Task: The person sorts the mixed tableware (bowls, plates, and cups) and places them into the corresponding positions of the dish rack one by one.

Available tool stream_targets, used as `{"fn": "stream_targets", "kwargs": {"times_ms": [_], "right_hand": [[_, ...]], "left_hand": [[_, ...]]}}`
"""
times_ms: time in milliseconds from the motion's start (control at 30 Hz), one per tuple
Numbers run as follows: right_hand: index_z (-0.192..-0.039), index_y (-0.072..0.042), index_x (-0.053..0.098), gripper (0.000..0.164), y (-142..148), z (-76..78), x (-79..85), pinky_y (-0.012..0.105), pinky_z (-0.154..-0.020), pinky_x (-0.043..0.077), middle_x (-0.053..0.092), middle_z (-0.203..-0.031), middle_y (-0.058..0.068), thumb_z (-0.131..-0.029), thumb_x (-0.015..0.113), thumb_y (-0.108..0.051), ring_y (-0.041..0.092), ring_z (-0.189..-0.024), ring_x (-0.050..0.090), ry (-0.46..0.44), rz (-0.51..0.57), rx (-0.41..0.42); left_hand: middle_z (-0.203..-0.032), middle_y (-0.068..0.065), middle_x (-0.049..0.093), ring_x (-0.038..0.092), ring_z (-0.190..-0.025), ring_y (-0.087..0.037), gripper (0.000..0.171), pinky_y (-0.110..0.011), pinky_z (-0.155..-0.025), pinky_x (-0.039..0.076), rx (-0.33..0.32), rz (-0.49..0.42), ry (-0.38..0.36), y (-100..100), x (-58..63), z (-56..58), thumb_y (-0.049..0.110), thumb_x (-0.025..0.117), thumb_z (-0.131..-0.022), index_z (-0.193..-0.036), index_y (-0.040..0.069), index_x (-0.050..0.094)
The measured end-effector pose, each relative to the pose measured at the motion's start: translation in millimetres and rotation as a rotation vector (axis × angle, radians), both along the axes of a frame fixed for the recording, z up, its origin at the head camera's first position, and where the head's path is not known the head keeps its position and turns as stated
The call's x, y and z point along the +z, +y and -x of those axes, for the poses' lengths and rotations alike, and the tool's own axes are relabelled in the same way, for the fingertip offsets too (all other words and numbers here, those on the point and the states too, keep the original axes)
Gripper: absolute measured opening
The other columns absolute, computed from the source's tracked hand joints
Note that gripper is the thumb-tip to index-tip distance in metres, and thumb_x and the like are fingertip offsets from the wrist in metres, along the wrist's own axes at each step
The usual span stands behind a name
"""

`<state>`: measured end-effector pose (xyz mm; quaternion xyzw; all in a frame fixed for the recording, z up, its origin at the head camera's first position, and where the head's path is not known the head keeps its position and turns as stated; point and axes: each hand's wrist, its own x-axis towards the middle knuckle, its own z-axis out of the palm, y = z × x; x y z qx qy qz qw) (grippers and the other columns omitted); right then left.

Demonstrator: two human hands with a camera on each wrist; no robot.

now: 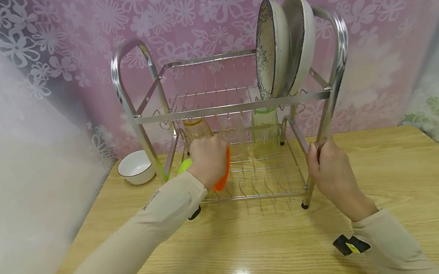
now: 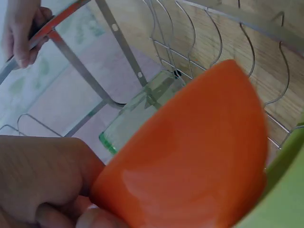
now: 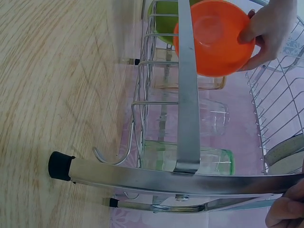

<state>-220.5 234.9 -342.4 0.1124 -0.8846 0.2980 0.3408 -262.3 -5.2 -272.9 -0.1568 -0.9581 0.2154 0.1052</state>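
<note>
My left hand (image 1: 210, 161) pinches the rim of an orange bowl (image 1: 225, 176) inside the lower tier of a metal dish rack (image 1: 232, 108). The bowl is tilted on edge beside a green bowl (image 1: 184, 165), which is partly hidden behind my left hand and wrist. In the right wrist view, the inside of the orange bowl (image 3: 211, 33) faces the camera, and the thumb and fingers of that hand (image 3: 273, 33) hold its edge. My right hand (image 1: 332, 171) grips the rack's front right leg.
Yellow (image 1: 198, 130), clear (image 1: 232, 128) and green-rimmed (image 1: 265, 129) glasses stand upside down at the back of the lower tier. Two large bowls (image 1: 283, 47) lean on edge at the upper tier's right. A white bowl (image 1: 136, 168) sits on the wooden table (image 1: 249, 243), left of the rack.
</note>
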Motion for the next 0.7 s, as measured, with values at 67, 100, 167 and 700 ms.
{"fn": "stream_targets", "kwargs": {"times_ms": [67, 100, 167, 700], "right_hand": [[-0.091, 0.002, 0.038, 0.014, -0.1, -0.1, -0.1, 0.025, -0.036, 0.031, 0.036, -0.060, 0.008, -0.101, 0.036, -0.007, 0.015, -0.044, 0.034, 0.003, -0.004, -0.002], [-0.091, 0.002, 0.038, 0.014, -0.2, -0.2, 0.0, 0.025, -0.036, 0.030, 0.036, -0.060, 0.007, -0.101, 0.036, -0.007, 0.015, -0.044, 0.034, 0.005, -0.004, -0.001], [-0.091, 0.003, 0.038, 0.014, -0.4, -0.2, 0.3, 0.025, -0.037, 0.030, 0.036, -0.060, 0.007, -0.101, 0.036, -0.007, 0.015, -0.045, 0.034, 0.011, -0.007, 0.003], [-0.090, 0.003, 0.039, 0.012, -0.1, 0.2, -0.6, 0.023, -0.036, 0.030, 0.035, -0.059, 0.005, -0.099, 0.037, -0.005, 0.012, -0.044, 0.032, 0.033, -0.011, 0.012]], "left_hand": [[-0.048, 0.005, 0.022, 0.017, -0.042, -0.008, 0.030, -0.018, -0.034, 0.013, 0.038, 0.060, -0.010, 6.8, -3.8, 2.6, 0.012, 0.056, -0.084, -0.058, 0.017, 0.041], [-0.048, 0.005, 0.019, 0.013, -0.042, -0.008, 0.036, -0.018, -0.034, 0.011, 0.059, 0.092, -0.025, 10.2, -6.1, 3.6, 0.012, 0.054, -0.085, -0.056, 0.018, 0.033], [-0.048, 0.005, 0.016, 0.009, -0.041, -0.009, 0.041, -0.019, -0.035, 0.009, 0.096, 0.132, -0.050, 16.9, -10.3, 4.9, 0.012, 0.051, -0.085, -0.056, 0.018, 0.024], [-0.051, 0.002, 0.013, 0.006, -0.041, -0.012, 0.041, -0.023, -0.035, 0.009, 0.220, 0.266, -0.070, 46.0, -30.2, 10.5, 0.025, 0.048, -0.094, -0.059, 0.018, 0.027]]}}
